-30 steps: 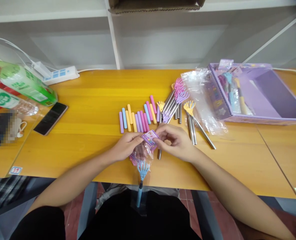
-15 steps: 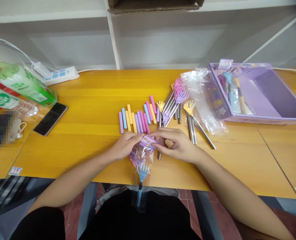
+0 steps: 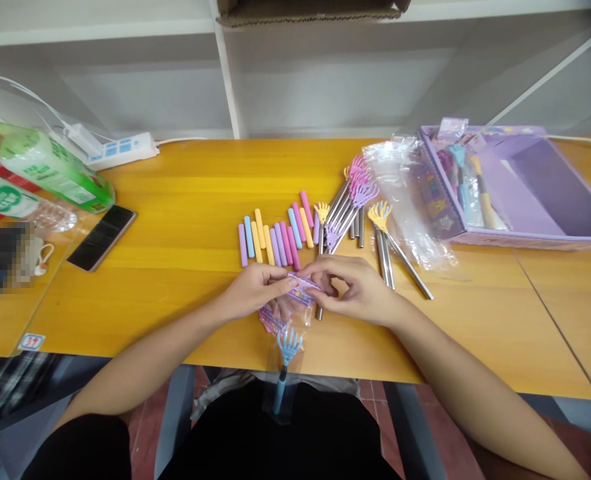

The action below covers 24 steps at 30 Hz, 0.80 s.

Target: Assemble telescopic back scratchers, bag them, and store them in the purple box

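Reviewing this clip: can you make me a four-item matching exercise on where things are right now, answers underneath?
1. printed card
2. blue scratcher
3. phone
4. purple box

A. lying beside the green-capped bottle
B. in a clear bag, below the hands
C. between the left hand and right hand
D. open-topped, on the table's right side

Pairs: 1-C, 2-B, 3-A, 4-D

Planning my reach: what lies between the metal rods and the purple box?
In the head view, clear plastic bags lie between the metal rods and the purple box.
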Each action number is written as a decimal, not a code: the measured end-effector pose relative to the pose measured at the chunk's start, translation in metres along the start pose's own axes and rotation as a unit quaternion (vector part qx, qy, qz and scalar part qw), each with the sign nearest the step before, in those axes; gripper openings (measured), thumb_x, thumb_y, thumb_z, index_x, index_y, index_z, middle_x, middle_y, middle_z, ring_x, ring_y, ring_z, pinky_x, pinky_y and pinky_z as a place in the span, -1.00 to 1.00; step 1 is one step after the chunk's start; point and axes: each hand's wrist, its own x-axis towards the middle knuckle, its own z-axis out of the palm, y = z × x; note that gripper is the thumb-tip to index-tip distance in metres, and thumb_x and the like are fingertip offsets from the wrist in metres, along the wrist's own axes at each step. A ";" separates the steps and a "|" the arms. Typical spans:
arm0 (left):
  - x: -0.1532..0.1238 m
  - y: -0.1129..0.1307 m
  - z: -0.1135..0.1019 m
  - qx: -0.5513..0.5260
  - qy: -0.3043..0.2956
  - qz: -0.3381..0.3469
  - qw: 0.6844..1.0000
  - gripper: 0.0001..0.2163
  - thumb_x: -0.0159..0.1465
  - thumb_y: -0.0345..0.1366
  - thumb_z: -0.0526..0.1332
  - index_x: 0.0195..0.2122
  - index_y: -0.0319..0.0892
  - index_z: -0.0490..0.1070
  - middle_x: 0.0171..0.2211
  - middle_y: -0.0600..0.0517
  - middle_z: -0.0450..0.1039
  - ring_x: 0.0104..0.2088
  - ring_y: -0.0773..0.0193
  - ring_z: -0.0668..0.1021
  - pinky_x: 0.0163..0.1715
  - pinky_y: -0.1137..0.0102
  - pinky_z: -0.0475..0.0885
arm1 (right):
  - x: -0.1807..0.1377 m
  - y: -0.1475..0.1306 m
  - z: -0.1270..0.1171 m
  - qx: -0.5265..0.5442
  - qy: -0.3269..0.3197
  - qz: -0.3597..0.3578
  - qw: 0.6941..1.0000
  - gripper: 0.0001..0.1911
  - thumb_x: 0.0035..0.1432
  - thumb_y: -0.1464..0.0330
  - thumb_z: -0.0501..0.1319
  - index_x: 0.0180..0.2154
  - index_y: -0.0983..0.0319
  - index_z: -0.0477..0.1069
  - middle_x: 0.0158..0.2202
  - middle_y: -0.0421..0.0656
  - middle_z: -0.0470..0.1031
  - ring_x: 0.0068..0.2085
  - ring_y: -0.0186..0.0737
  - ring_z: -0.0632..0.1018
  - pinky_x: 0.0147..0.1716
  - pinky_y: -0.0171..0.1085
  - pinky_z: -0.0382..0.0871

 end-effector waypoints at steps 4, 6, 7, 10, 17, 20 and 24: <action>-0.001 0.001 -0.002 0.018 -0.006 0.016 1.000 -0.62 0.37 0.04 0.38 -0.25 -0.25 0.55 -0.41 -0.06 0.68 -0.48 0.26 0.70 -0.46 0.44 0.60 | 0.001 0.002 0.000 -0.009 0.032 0.030 0.999 -0.78 0.47 0.28 0.27 0.07 0.15 0.54 -0.35 -0.23 0.49 -0.39 -0.32 0.47 -0.37 -0.28 0.38; -0.001 0.001 -0.002 0.016 -0.010 0.020 1.000 -0.64 0.36 0.00 0.40 -0.24 -0.26 0.55 -0.40 -0.06 0.67 -0.48 0.26 0.70 -0.44 0.43 0.61 | 0.001 0.003 -0.001 -0.017 0.041 0.059 0.997 -0.80 0.50 0.25 0.23 0.03 0.18 0.54 -0.31 -0.20 0.52 -0.36 -0.31 0.49 -0.35 -0.29 0.36; -0.001 0.001 -0.002 0.014 -0.008 0.023 1.000 -0.65 0.35 -0.01 0.41 -0.23 -0.27 0.56 -0.38 -0.06 0.67 -0.48 0.27 0.69 -0.44 0.43 0.61 | 0.001 0.005 -0.002 -0.019 0.034 0.070 0.997 -0.80 0.51 0.24 0.22 -0.03 0.19 0.55 -0.30 -0.18 0.52 -0.35 -0.30 0.49 -0.34 -0.29 0.35; 0.000 0.003 -0.001 0.027 0.012 0.042 0.999 -0.69 0.31 -0.09 0.44 -0.20 -0.28 0.58 -0.32 -0.06 0.69 -0.42 0.28 0.69 -0.40 0.47 0.59 | 0.001 0.007 -0.003 -0.009 -0.022 0.089 0.996 -0.72 0.52 0.20 0.21 -0.22 0.22 0.53 -0.35 -0.19 0.52 -0.38 -0.33 0.47 -0.36 -0.31 0.30; 0.000 0.001 -0.002 0.010 -0.002 0.032 0.999 -0.64 0.33 -0.01 0.42 -0.17 -0.26 0.59 -0.35 -0.07 0.69 -0.42 0.27 0.70 -0.41 0.46 0.58 | 0.002 0.006 -0.002 0.021 -0.052 0.083 0.995 -0.61 0.53 0.19 0.19 -0.38 0.22 0.41 -0.49 -0.29 0.35 -0.45 -0.39 0.36 -0.42 -0.33 0.21; 0.000 -0.003 -0.003 -0.017 -0.009 0.005 1.000 -0.50 0.40 0.20 0.28 -0.22 -0.24 0.58 -0.42 -0.09 0.68 -0.50 0.24 0.69 -0.47 0.43 0.58 | 0.002 0.004 -0.002 0.013 -0.039 0.073 0.996 -0.61 0.52 0.19 0.21 -0.40 0.21 0.40 -0.50 -0.29 0.35 -0.47 -0.39 0.34 -0.44 -0.33 0.21; 0.000 -0.007 -0.005 0.008 0.005 0.006 1.000 -0.45 0.44 0.22 0.21 -0.27 -0.24 0.59 -0.45 -0.09 0.68 -0.52 0.26 0.68 -0.51 0.45 0.55 | 0.002 0.003 -0.001 0.005 -0.026 0.061 0.998 -0.61 0.51 0.20 0.23 -0.41 0.20 0.39 -0.50 -0.28 0.35 -0.48 -0.39 0.34 -0.46 -0.32 0.20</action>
